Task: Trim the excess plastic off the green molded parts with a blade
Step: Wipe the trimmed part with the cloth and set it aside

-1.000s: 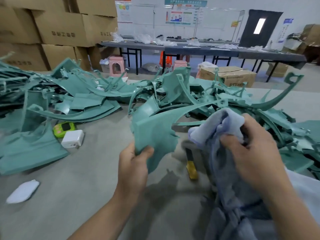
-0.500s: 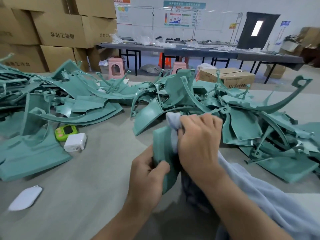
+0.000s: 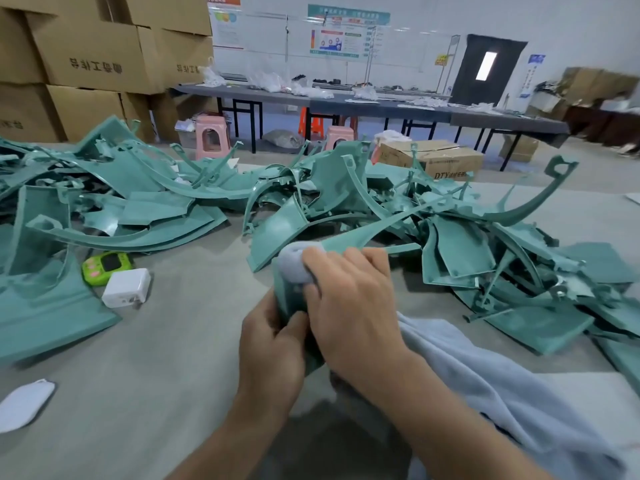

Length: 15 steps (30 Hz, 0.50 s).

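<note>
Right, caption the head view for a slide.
Left hand holds green molded part; right hand presses grey cloth against it.

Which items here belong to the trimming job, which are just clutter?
Job: left hand gripping the held green part; right hand pressing the grey cloth on it; piles of green parts. No blade visible.
Lying about: green gadget, white charger, white pad, pink stools, cardboard boxes.

Teal-green everywhere: the heaped molded parts [image 3: 156, 188] are plain, unpatterned, and the held part [image 3: 285, 299] matches them. The cloth [image 3: 485, 382], pale blue-grey. The tabletop [image 3: 173, 375], flat grey. There's a lime-green device [image 3: 105, 266] with a dark screen, a plain white charger [image 3: 126, 288], brown cardboard boxes [image 3: 93, 53] with dark print, pink stools [image 3: 210, 140].
</note>
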Each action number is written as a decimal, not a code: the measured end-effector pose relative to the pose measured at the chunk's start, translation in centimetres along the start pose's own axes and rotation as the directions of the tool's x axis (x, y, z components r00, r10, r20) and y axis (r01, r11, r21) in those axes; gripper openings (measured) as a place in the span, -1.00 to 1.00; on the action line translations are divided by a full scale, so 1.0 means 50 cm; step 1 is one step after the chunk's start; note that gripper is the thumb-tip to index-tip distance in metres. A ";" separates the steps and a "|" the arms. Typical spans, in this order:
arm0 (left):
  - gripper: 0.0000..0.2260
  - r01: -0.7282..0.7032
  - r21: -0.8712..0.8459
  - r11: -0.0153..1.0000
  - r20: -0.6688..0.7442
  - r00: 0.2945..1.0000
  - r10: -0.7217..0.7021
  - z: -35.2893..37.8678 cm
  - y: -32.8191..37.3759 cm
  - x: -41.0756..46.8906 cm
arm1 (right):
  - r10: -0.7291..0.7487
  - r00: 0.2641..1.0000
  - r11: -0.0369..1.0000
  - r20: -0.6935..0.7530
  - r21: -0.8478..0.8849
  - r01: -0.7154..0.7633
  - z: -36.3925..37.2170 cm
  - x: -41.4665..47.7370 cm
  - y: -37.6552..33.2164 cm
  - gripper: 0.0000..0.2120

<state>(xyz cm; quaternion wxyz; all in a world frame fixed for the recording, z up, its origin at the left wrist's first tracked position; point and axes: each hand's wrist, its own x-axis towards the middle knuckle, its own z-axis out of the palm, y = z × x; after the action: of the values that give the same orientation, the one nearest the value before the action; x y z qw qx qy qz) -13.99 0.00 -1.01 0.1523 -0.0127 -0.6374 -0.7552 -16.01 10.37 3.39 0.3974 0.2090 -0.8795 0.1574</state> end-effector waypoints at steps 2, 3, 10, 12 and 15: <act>-0.97 -0.105 0.142 0.984 0.000 0.994 0.107 -0.004 -0.003 -0.001 | 0.138 0.990 0.986 0.015 -0.093 -0.136 0.006 0.014 0.042 -0.81; -0.98 -0.148 0.182 0.972 0.013 0.989 0.148 -0.005 -0.003 -0.002 | 0.201 0.979 0.971 0.014 -0.132 -0.198 0.008 0.022 0.062 -0.77; -0.73 -0.247 0.318 0.915 0.123 0.968 0.218 -0.008 -0.006 -0.007 | 0.418 0.908 0.853 -0.034 -0.329 -0.405 0.008 0.070 0.160 -0.89; -0.66 -0.235 0.326 0.916 0.126 0.971 0.205 -0.015 -0.007 -0.009 | 0.452 0.892 0.827 0.001 -0.375 -0.419 0.000 0.081 0.195 -0.89; -0.62 -0.230 0.329 0.916 0.127 0.972 0.198 -0.016 0.000 -0.010 | 0.447 0.894 0.786 0.028 -0.489 -0.378 -0.015 0.085 0.228 -0.90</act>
<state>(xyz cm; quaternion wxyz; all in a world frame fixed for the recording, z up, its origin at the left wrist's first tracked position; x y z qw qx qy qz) -13.39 -0.66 -1.27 0.2048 -0.0903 -0.7597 -0.6106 -23.67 19.54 5.85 0.3284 -0.0809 -0.9410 0.0069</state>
